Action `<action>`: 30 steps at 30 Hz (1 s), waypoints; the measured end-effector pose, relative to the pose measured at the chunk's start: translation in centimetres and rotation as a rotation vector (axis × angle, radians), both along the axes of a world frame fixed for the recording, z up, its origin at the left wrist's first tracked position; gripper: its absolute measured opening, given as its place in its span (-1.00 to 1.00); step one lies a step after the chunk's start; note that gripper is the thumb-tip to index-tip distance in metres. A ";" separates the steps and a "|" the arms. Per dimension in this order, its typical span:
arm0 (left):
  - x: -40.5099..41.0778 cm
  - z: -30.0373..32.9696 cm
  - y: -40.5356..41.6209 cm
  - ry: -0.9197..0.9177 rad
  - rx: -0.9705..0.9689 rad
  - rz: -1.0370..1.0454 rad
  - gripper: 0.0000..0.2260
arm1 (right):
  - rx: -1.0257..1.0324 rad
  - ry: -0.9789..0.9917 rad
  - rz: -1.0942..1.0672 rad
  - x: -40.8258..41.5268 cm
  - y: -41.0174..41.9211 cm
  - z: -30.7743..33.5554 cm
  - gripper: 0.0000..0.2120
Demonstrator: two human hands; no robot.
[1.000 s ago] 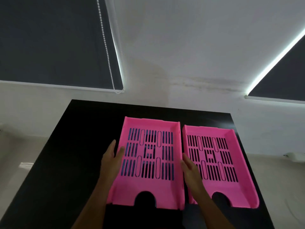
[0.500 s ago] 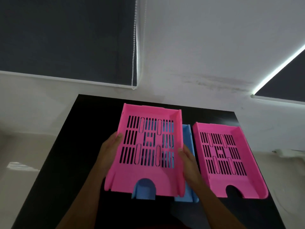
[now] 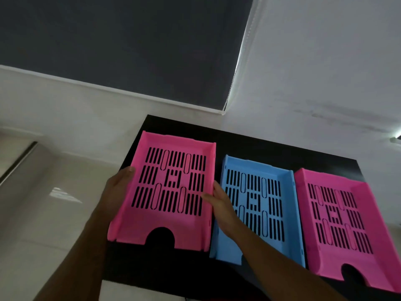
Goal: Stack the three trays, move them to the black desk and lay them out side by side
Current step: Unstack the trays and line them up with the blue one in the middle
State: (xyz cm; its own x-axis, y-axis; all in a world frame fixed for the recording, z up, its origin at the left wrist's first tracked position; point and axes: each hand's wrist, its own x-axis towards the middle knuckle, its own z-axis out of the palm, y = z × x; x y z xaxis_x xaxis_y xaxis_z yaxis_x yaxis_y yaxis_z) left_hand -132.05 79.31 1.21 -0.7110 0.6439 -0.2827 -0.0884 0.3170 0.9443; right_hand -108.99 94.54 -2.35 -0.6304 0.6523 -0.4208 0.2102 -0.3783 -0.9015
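Dim room. Dark roller blind (image 3: 121,44) across 11 o'clock, bead chain (image 3: 235,64) with a thin strip of daylight along its right edge. White stained wall (image 3: 325,72) at 1 o'clock. Black counter (image 3: 271,153) at centre. Glossy pale floor (image 3: 39,213) at 8 o'clock.

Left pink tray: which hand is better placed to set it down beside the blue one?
Both hold it, but the left hand looks better placed: it grips the outer wall of the left pink tray over free desk, whereas the right hand sits over the blue tray.
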 end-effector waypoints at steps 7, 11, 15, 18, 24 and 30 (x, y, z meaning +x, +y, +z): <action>-1.0 -2.9 0.1 -0.001 -0.067 -0.043 -0.78 | -0.043 -0.078 0.032 -0.7 -0.3 -1.8 -0.25; -0.6 -3.3 0.8 -0.004 -0.100 -0.052 -0.77 | -0.045 -0.129 0.002 -0.8 -0.2 -1.0 -0.22; -0.4 -3.6 1.1 -0.005 -0.156 -0.060 -0.69 | -0.057 -0.162 -0.028 -0.6 0.1 -1.6 -0.06; -0.1 -3.7 1.4 0.026 -0.188 -0.091 -0.79 | -0.037 -0.179 -0.025 -0.4 0.3 -2.4 -0.07; 0.6 -4.0 1.8 0.156 -0.292 -0.124 -0.58 | 0.104 -0.280 0.008 0.4 0.3 -1.3 -0.34; 4.5 -2.8 4.0 0.276 -0.324 -0.072 -0.37 | 0.293 -0.314 -0.026 3.6 2.2 3.4 -0.63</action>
